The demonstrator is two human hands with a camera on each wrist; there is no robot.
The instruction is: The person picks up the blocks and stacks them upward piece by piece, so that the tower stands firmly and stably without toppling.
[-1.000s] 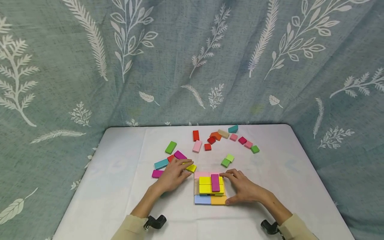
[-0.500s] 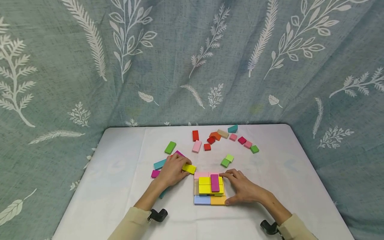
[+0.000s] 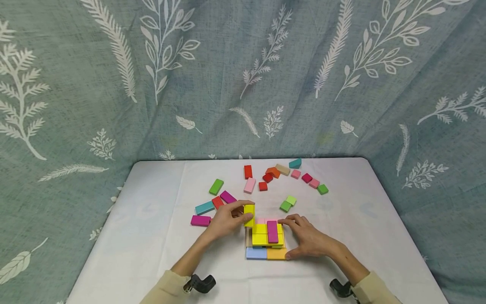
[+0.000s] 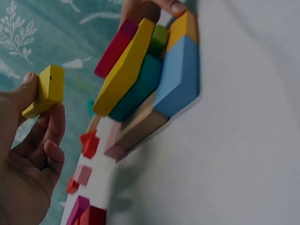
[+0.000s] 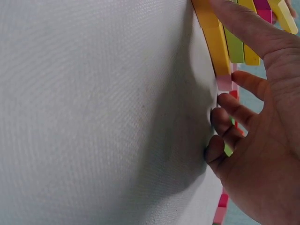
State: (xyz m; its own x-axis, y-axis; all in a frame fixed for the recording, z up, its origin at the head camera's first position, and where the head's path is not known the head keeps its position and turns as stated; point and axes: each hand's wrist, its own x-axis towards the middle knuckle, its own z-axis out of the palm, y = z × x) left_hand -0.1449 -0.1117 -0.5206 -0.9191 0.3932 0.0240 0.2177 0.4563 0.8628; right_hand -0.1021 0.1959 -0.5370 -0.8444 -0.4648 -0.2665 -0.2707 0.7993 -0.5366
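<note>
My left hand [image 3: 226,219] pinches a yellow block [image 3: 249,215] between thumb and fingers, holding it on end at the far left corner of a layered block stack [image 3: 256,253]; the left wrist view shows this yellow block [image 4: 51,89] up off the table. Blue, orange, tan and pink blocks form the stack's base. Teal and green pieces sit above, then yellow ones, with a magenta block [image 3: 272,232] lying on top. At the stack's right side rests my right hand [image 3: 309,238]. Its thumb touches the orange block [image 5: 213,42] and its forefinger meets the pink block [image 5: 224,82].
Left of the stack lie loose magenta [image 3: 200,221], teal [image 3: 205,207], red and green blocks. Beyond it are a pink block [image 3: 249,185], two green ones [image 3: 286,204] and an arc of small coloured pieces. A patterned curtain [image 3: 243,84] hangs behind the white table [image 3: 133,245].
My left hand has picked up the yellow block from the table, turned it on end and carried it right to the stack's far left corner. My right hand has stayed in place.
</note>
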